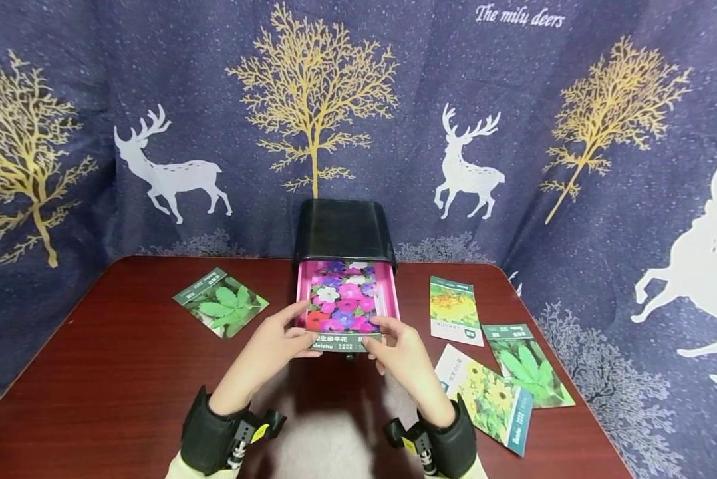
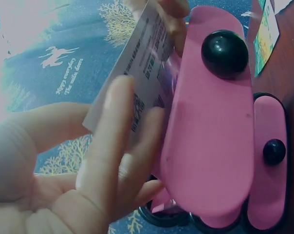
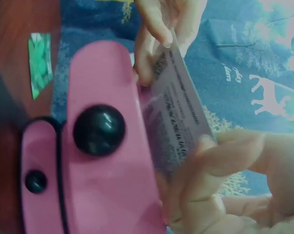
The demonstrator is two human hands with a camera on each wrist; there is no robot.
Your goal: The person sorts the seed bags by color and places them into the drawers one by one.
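A seed packet with pink, purple and white flowers (image 1: 346,303) lies over the pulled-out pink drawer (image 1: 387,286) of a small black cabinet (image 1: 345,229). My left hand (image 1: 281,336) pinches the packet's near left corner. At the near right corner, my right hand (image 1: 402,346) pinches it between thumb and fingers. The packet's printed back (image 3: 174,105) is tilted up beside the drawer front (image 2: 210,136) in both wrist views. A round black knob (image 2: 225,53) sits on that front. The drawer's inside is mostly hidden beneath the packet.
A leafy green packet (image 1: 223,305) lies on the table's left. On the right are a yellow-flower packet (image 1: 453,309), another green-leaf packet (image 1: 532,366) and a sunflower packet (image 1: 487,399) overlapping it. Below the pulled-out drawer is a second pink drawer (image 2: 266,180). A patterned cloth (image 1: 364,133) hangs behind.
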